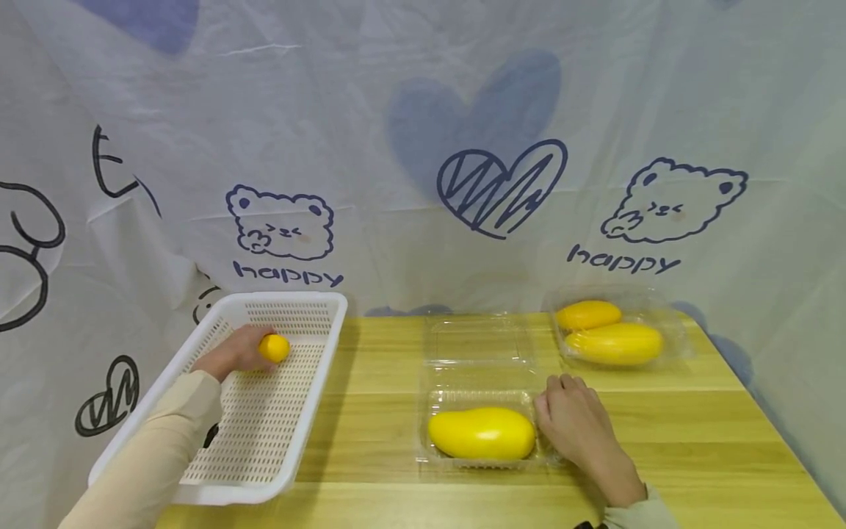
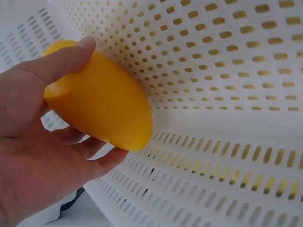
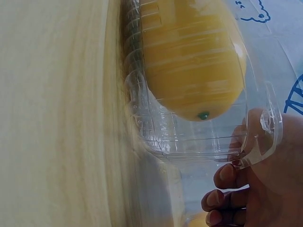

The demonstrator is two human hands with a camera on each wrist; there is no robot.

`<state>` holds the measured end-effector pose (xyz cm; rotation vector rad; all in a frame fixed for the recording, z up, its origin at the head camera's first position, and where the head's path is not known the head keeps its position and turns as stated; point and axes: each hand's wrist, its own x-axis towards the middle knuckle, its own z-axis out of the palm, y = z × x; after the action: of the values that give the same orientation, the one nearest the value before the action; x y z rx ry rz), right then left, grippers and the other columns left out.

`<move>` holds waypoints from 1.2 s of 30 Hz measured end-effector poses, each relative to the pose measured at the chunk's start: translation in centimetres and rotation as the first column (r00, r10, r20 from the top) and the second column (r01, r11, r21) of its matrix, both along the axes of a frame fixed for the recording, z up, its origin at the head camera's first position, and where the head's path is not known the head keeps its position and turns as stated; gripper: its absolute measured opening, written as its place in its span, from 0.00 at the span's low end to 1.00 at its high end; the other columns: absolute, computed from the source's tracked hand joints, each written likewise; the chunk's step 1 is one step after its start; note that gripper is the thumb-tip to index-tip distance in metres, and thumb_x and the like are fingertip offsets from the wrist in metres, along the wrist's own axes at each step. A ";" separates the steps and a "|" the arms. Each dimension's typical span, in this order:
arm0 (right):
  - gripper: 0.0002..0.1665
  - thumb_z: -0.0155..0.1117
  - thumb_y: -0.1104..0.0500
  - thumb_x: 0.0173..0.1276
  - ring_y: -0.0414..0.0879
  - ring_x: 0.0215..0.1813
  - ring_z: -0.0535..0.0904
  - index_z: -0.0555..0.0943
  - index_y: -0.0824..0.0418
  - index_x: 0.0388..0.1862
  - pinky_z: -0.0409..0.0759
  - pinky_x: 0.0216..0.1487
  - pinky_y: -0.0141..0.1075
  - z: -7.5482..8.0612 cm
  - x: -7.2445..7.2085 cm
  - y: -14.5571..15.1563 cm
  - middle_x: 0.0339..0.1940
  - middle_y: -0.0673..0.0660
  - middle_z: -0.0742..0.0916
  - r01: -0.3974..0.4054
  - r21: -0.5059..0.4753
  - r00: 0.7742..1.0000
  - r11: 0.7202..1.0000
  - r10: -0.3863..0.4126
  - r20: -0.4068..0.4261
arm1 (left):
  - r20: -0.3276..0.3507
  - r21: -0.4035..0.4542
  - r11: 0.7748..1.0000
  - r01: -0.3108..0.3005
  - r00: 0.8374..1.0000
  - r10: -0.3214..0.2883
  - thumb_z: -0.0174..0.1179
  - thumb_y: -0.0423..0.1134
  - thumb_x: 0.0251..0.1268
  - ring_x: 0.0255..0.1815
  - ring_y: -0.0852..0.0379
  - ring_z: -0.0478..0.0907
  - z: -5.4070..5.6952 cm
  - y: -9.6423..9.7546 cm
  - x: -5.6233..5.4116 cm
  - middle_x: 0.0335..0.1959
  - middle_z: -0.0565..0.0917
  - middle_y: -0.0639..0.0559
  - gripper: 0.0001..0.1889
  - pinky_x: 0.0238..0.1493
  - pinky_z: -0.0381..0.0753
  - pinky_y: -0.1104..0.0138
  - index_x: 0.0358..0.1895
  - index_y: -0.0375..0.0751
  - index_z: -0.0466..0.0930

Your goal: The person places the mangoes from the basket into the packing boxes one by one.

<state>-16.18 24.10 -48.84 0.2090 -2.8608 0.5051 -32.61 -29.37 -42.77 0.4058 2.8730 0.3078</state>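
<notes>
Worktop: wood-grained
Left fingers: grasping fruit inside basket
Right fingers: pinching container
Fruit: likely pickup step; next, lift

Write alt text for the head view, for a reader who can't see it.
A person's left hand holds a yellow mango in a white perforated basket. The right hand grips the edge of an open clear clamshell holding another mango; farther back on the wooden table, a second clear container holds two more mangoes.
</notes>
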 end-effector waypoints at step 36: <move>0.17 0.48 0.62 0.75 0.50 0.29 0.64 0.65 0.57 0.23 0.66 0.33 0.41 0.0 0.0 -0.1 0.23 0.54 0.68 -0.004 -0.004 1.000 1.000 0.004 0.000 | -0.178 0.317 0.944 0.096 0.983 -0.040 0.65 0.46 0.72 0.40 0.48 0.75 7.0 2.8 4.8 0.48 0.81 0.39 0.31 0.41 0.76 0.58 0.71 0.36 0.66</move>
<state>-16.16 24.01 -48.82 0.2143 -2.8598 0.5118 -27.84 -26.60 -35.78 0.6149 2.9659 0.7754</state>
